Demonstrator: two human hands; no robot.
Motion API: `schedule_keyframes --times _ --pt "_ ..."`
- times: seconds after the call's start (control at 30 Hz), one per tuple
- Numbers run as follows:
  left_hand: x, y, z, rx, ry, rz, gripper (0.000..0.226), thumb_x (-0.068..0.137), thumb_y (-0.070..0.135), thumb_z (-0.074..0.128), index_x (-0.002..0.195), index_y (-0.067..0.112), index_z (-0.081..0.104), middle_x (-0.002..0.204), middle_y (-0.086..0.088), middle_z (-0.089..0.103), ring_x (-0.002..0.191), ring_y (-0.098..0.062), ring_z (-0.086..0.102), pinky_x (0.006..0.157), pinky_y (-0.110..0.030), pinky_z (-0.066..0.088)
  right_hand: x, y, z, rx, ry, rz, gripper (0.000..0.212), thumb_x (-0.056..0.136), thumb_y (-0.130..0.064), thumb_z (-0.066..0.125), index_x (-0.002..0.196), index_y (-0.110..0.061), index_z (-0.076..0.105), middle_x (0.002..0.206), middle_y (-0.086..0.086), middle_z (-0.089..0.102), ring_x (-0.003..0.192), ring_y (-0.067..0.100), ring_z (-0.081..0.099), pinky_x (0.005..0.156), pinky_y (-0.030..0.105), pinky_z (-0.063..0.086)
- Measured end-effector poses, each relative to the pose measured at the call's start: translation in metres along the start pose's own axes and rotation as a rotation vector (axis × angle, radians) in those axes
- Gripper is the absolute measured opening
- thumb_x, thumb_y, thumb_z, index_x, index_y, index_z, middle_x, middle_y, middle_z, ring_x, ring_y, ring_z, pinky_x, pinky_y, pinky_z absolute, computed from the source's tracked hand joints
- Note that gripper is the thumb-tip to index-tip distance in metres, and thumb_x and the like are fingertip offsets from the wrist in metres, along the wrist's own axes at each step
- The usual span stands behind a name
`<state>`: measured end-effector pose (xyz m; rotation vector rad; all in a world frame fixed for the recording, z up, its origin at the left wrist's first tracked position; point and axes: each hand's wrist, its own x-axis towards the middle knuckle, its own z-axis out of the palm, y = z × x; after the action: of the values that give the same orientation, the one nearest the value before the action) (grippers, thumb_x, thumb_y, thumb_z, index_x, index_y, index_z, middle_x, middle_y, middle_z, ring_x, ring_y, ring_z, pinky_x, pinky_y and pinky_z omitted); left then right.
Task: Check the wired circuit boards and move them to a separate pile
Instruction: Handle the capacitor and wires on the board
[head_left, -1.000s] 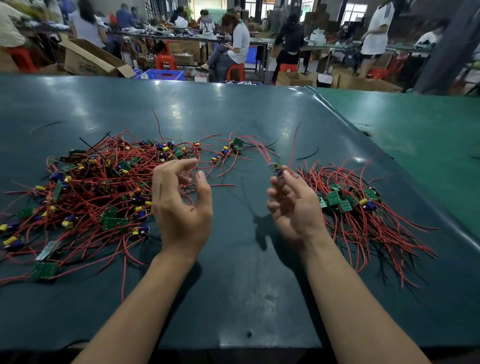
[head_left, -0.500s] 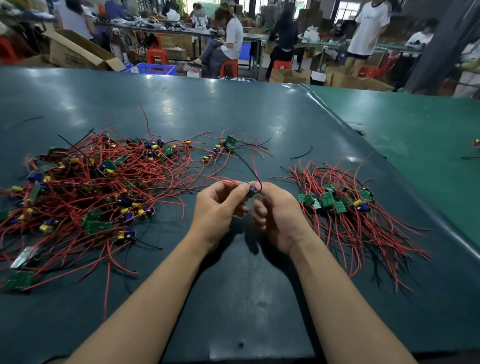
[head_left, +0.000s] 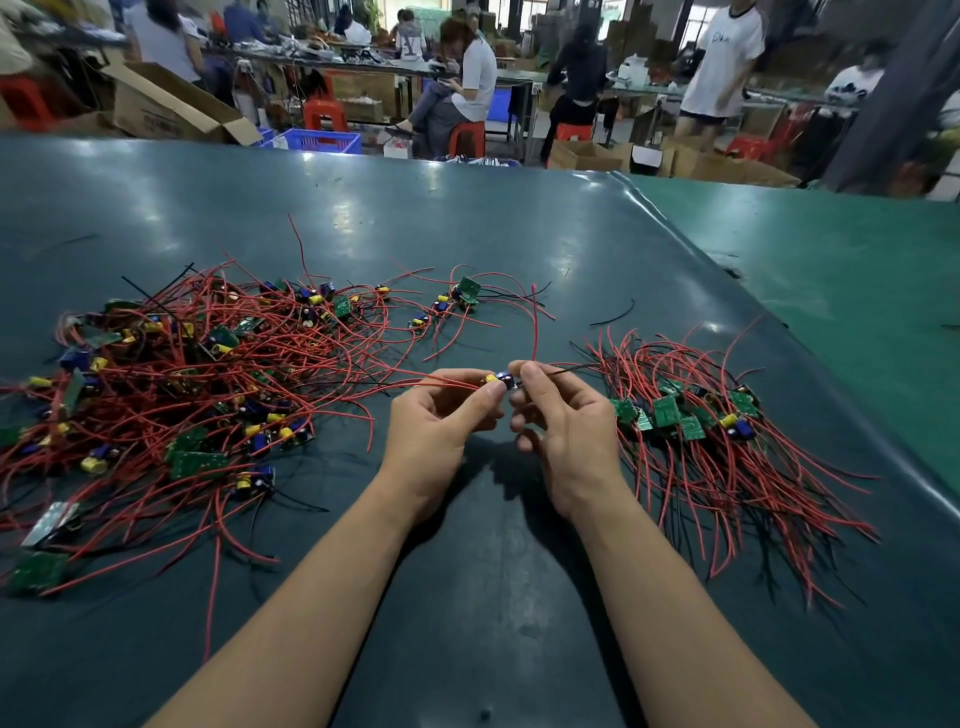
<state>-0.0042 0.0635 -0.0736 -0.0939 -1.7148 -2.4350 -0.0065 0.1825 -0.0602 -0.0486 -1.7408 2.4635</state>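
Head view, table: dark teal mat (head_left: 467, 249) runs from 6 o'clock up to mid-frame; a lighter green surface (head_left: 857, 291) adjoins it at 3 o'clock.
Head view, left hand: left hand (head_left: 441, 421) just below centre, palm turned inward, thumb and forefinger pinching the left end of a small circuit board; remaining fingers curled beneath.
Head view, right hand: right hand (head_left: 561, 415) just beside the left, its fingertips pinching the right end of the same board; lower fingers loosely bent.
Head view, held board: wired circuit board (head_left: 501, 380) raised above the mat between both hands, at frame centre. Yellow and blue components show; the board face itself is mostly hidden by fingers.
Head view, board leads: one red wire (head_left: 535, 322) rises from the board toward 12 o'clock; others trail toward 9 o'clock; a black lead (head_left: 576, 368) goes toward 3 o'clock.
Head view, big pile: unsorted pile (head_left: 171, 395) at 9 o'clock, a tangle of red wires, green boards and yellow and blue parts, spreading up toward 11 o'clock.
Head view, small pile: separate pile (head_left: 696, 421) at 3 o'clock, green boards clustered near the right hand, red leads fanning toward 4 and 5 o'clock.
Head view, stray: loose black wire (head_left: 615, 313) on the mat at 1 o'clock, apart from both piles.
Head view, background: seated and standing people (head_left: 467, 73), red stools (head_left: 324, 115), cardboard boxes (head_left: 166, 104), a blue crate (head_left: 322, 141) at 12 o'clock; detail blurred.
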Motion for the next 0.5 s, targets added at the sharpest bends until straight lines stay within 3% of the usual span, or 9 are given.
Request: schedule_keyframes --times 0.27,0.4,0.5 --pt "-0.0034 0.0014 -0.0005 0.041 -0.108 0.069 0.019 0.073 -0.003 0.076 0.088 0.008 0.071 0.081 -0.001 0.075 0.075 -0.009 0.069 0.071 -0.019 0.053 0.0049 -0.0074 -0.0047 0.325 0.033 0.301 0.024 0.098 -0.022 0.056 0.078 -0.008 0.062 0.055 -0.003 0.051 0.043 0.005 0.046 0.037 0.014 0.033" --pt "-0.0018 0.0023 -0.0018 0.011 -0.063 0.079 0.023 0.071 -0.006 0.076 0.088 0.008 0.07 0.081 -0.001 0.075 0.076 -0.01 0.07 0.072 -0.017 0.052 0.0024 -0.0062 -0.0056 0.266 -0.002 0.306 0.009 0.089 -0.015 0.067 0.091 -0.007 0.065 0.07 0.002 0.064 0.051 0.007 0.058 0.042 0.015 0.042" --pt "-0.002 0.0026 -0.0012 0.025 -0.055 0.064 0.023 0.074 -0.01 0.073 0.089 0.007 0.069 0.082 -0.001 0.075 0.076 -0.011 0.07 0.072 -0.018 0.053 0.0008 -0.005 -0.0052 0.199 -0.017 0.288 0.004 0.087 -0.011 0.068 0.087 -0.006 0.068 0.07 0.003 0.068 0.052 0.008 0.059 0.043 0.016 0.044"
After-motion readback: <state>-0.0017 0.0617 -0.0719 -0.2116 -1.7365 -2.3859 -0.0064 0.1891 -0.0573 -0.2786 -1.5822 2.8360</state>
